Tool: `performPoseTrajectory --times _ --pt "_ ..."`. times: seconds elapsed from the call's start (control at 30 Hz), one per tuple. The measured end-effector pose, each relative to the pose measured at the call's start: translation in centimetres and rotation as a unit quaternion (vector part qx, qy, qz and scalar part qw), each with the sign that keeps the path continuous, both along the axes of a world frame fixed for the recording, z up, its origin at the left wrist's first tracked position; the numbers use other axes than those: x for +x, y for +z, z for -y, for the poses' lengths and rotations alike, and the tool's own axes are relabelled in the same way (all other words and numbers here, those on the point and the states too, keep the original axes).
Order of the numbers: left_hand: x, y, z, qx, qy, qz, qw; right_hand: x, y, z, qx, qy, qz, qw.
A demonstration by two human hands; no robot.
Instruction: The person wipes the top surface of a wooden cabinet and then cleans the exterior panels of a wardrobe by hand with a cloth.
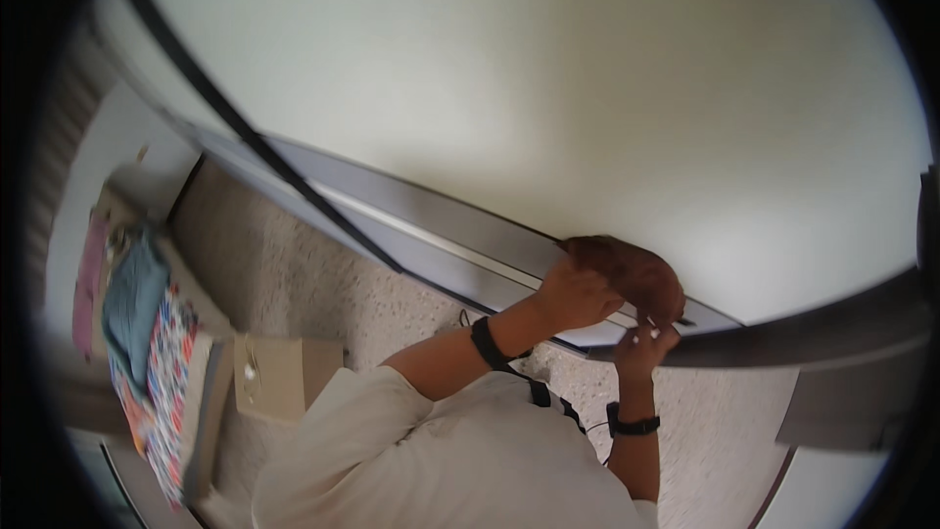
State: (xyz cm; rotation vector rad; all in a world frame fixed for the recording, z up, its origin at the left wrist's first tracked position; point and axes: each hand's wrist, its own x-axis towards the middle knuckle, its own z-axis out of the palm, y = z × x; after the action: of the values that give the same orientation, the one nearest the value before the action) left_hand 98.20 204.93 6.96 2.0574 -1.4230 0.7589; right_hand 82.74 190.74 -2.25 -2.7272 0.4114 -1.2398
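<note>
A crumpled reddish-brown cloth (635, 275) is bunched between my two hands, beside the lower edge of a large white glossy panel (514, 88). My left hand (580, 297) is closed on the cloth's left part, with the fingers partly hidden. At the cloth's lower right end, my right hand (646, 345) pinches it between the fingertips. Black bands are on both wrists. A grey strip with a pale rail (433, 239) runs along the panel's edge, just left of the cloth.
A dark frame bar (220, 106) crosses the panel at the left. Beyond lie a speckled floor (294, 264), a beige bedside cabinet (272, 378) and a bed with a patterned cover (172, 375) and a blue-grey cloth (136, 308). A dark curved edge (793, 334) borders the panel at right.
</note>
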Motion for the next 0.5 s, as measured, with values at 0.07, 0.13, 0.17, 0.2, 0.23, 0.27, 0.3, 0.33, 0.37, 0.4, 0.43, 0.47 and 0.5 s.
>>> performPoseTrajectory --times 0.07,0.13,0.17,0.2,0.23,0.27,0.3,0.33,0.37,0.4,0.43,0.47,0.5 --pt "2.3 3.4 -4.1 -0.025 0.044 -0.023 0.998 -0.1 0.6 -0.3 -0.018 0.002 0.012 1.0" --pt "5.5 4.5 -8.7 -0.043 0.095 -0.047 0.993 0.3 -0.2 -0.2 -0.023 0.007 0.043 0.999" --pt "7.5 3.6 -11.0 -0.044 0.119 -0.069 0.989 0.8 -0.4 -0.2 -0.038 0.007 0.062 0.997" --pt "9.3 2.8 -13.2 -0.045 0.138 -0.094 0.985 1.3 -0.7 -0.1 -0.037 -0.006 0.074 0.997" --pt "10.9 2.7 -15.2 -0.063 0.171 -0.063 0.981 1.7 -0.9 -0.1 -0.035 -0.021 0.086 0.995" --pt "12.5 2.8 -17.3 -0.079 0.202 -0.032 0.976 1.9 -1.0 -0.1 -0.035 -0.04 0.081 0.995" --pt "14.0 2.6 -19.5 -0.094 0.235 0.002 0.967 2.1 -0.8 -0.1 -0.035 -0.056 0.078 0.995" --pt "15.8 2.2 -21.7 -0.086 0.237 -0.004 0.968 2.5 -1.0 -0.2 -0.009 -0.07 0.091 0.993" --pt "17.9 1.3 -24.2 -0.077 0.239 -0.009 0.968 2.5 -0.6 -0.3 -0.061 -0.072 0.078 0.992" --pt "19.9 0.4 -26.2 -0.069 0.238 -0.015 0.969 2.7 -1.0 -0.3 -0.058 -0.063 0.09 0.992" --pt "21.8 -0.6 -28.0 -0.165 0.22 -0.079 0.958 2.6 -1.6 0.0 -0.055 -0.057 0.102 0.992" --pt "23.8 -1.1 -29.1 -0.257 0.195 -0.143 0.936 2.3 -2.2 0.3 -0.059 -0.06 0.097 0.992" --pt "25.6 -0.9 -29.0 -0.373 0.231 -0.121 0.891 2.2 -2.6 0.2 -0.039 -0.055 0.109 0.992"
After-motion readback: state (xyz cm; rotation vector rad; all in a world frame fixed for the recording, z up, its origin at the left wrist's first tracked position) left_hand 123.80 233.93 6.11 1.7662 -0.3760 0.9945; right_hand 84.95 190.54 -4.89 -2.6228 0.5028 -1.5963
